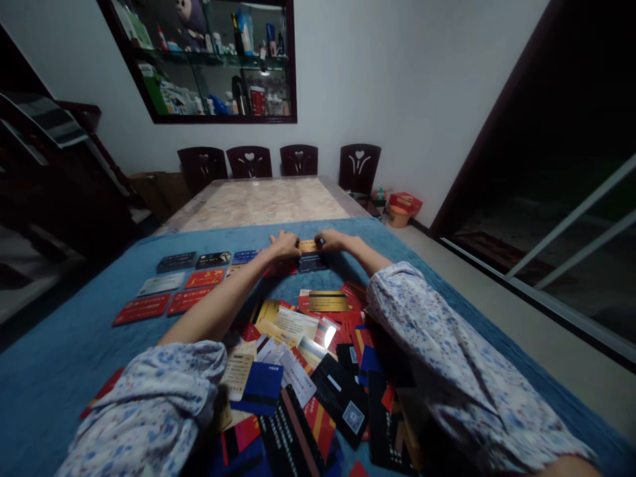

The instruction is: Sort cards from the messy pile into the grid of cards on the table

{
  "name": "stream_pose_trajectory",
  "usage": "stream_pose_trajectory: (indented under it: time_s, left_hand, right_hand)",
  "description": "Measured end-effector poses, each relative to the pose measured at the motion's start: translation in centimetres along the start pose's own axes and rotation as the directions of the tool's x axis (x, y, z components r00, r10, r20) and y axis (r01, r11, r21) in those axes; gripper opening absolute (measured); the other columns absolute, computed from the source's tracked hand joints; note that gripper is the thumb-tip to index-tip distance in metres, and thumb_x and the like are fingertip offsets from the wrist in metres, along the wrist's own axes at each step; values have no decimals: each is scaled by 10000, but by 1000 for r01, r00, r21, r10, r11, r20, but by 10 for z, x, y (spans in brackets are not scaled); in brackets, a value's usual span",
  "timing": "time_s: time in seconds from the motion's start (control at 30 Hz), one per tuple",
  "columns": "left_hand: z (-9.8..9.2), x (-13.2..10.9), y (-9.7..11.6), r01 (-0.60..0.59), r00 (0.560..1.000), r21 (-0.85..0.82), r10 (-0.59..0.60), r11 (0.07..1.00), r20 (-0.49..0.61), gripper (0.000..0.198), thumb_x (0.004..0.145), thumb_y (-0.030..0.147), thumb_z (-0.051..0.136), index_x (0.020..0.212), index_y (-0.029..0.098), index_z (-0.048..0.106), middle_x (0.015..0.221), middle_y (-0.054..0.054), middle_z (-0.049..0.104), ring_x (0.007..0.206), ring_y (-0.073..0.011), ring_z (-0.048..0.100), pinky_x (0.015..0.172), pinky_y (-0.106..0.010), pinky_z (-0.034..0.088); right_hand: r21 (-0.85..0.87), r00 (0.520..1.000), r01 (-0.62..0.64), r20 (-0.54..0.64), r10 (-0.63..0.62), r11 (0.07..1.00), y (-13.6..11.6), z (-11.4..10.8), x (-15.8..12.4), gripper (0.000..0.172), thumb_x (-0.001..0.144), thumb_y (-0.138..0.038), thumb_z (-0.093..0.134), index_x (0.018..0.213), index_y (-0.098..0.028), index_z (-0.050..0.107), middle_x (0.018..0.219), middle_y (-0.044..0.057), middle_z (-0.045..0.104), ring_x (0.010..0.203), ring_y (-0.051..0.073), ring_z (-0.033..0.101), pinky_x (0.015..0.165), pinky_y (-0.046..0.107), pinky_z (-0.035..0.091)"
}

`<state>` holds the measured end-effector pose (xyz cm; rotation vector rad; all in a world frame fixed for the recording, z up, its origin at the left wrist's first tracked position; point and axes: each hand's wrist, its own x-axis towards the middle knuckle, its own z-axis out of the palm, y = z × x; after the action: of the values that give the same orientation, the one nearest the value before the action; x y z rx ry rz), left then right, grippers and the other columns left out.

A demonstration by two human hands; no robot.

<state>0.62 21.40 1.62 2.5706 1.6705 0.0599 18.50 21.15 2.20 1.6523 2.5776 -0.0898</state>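
Both my hands reach forward over the blue cloth, holding a gold-coloured card (310, 246) between them. My left hand (285, 244) grips its left end, and my right hand (330, 239) has its fingers curled at the right end. Just below that card lies a dark card (313, 264). Part of a red card (283, 269) shows under my left forearm. To the left, several cards lie in rows, among them a red card (142, 309), a silver card (161, 283) and a black card (214, 259). Between my forearms spreads a loose heap with a black card (340, 397) and a blue card (258, 387).
The blue cloth (74, 318) covers the near part of a long marble-patterned table (268, 199). Dark chairs (249, 162) stand along its far side. A glass-shelved cabinet (218, 59) is set into the wall. On the floor at right sits an orange bucket (399, 215).
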Motion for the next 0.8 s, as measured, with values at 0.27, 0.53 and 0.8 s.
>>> stream_pose_trajectory:
  time_s: [0.27,0.53,0.8]
  left_hand:
    - [-2,2,0,14,998,11,-15,1000,68,306,745,240,635,1032,183,725,1145,-126,702,1206,-365,502,1021,-599,390]
    - [-1,5,-3,-5,995,19,3,1000,96,304,749,251,625,1033,183,709,1141,-116,695,1239,-369,454,1028,-632,387]
    - [4,9,-6,-39,996,35,36,999,85,316,734,241,616,1029,175,707,1168,-125,682,1232,-375,443,1012,-612,396]
  right_hand:
    - [14,1000,0,-26,1,1000,-1,3,3,334,828,-196,609,1138,-149,724,1101,86,741,955,195,663,710,198,435]
    - [27,1000,21,-18,-21,999,-2,2,4,382,812,-177,631,1184,-167,714,1159,70,730,1006,196,662,747,189,444]
    - [4,999,41,-7,-41,999,-2,3,5,421,821,-153,635,1239,-135,684,1185,100,721,1007,190,664,761,185,440]
